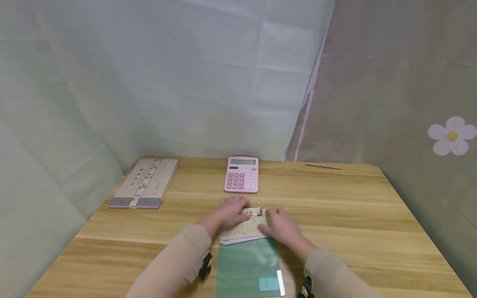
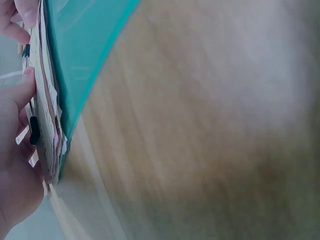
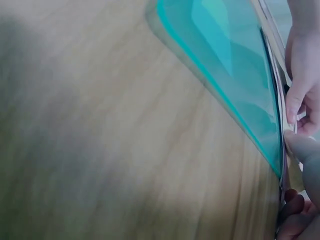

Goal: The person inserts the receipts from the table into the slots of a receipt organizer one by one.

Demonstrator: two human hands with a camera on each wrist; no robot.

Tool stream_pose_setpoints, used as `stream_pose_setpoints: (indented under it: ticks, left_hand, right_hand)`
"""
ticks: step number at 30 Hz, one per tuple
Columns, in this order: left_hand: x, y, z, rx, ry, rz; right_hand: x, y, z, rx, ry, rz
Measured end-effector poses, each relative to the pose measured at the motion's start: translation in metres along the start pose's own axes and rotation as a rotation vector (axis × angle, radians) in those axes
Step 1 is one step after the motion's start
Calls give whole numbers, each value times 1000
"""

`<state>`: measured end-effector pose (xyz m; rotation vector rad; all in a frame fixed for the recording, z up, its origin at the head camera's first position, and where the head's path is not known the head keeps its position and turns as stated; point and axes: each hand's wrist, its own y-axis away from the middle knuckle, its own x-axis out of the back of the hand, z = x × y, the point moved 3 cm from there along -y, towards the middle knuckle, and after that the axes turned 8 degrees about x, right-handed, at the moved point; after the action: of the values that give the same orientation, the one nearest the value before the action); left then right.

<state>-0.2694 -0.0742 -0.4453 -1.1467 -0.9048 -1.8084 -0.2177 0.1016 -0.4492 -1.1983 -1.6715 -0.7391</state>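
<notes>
A stack of printed paper forms [image 1: 244,232] lies over the upper part of a green translucent folder [image 1: 244,263]. A metal clip [image 1: 260,212] with dark ends sits at the top of the stack. My left hand [image 1: 232,212] grips the stack's left side, thumb [image 2: 27,82] on the front near the clip and fingers toward the far edge. On the opposite side my right hand [image 1: 282,225] holds the right edge between thumb and curled fingers. The left wrist view shows the stack edge-on as several uneven layers [image 2: 50,115] against the folder.
Behind the stack stands a pink calculator [image 1: 241,174] on the wooden table [image 1: 335,198]. A bound folder [image 1: 145,182] with a patterned strip lies at the far left. At the back right edge is a thin brown pen-like stick [image 1: 322,166]. Hanging cloth [image 1: 186,82] surrounds the table.
</notes>
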Motion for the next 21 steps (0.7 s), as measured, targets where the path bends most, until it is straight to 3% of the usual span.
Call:
stream_pose_setpoints:
  ticks: [13, 21]
  left_hand:
    - [-3, 4, -8, -40, 61, 11]
    - [2, 9, -13, -56, 93, 17]
  right_hand:
    - [9, 13, 8, 31, 16, -21]
    - [10, 17, 15, -7, 2, -20]
